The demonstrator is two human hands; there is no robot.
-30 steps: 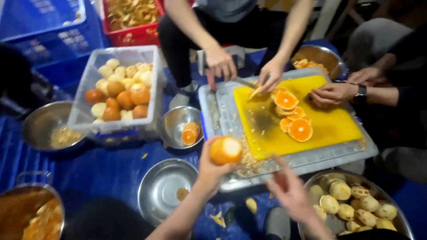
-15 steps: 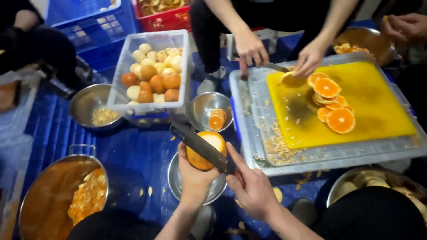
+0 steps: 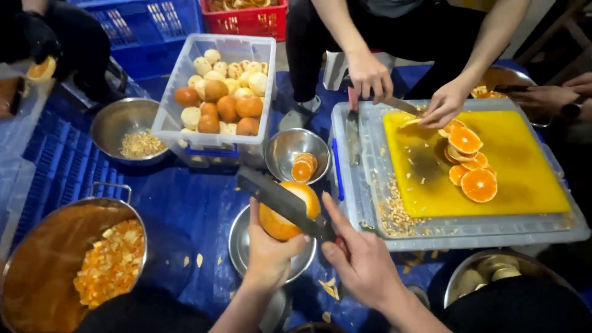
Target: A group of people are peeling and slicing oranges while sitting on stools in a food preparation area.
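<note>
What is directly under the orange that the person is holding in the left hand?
Under the orange is a shallow steel bowl; only its rim and left side show. The left hand covers its middle, so any contents are hidden.

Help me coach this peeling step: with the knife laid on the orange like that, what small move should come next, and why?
Probably draw the knife along the orange to slice off a strip of rind. The left hand grips the fruit from below over a small steel bowl, the right hand holds the handle, and the blade rests across the top, where pale flesh shows beside the remaining peel.
</note>
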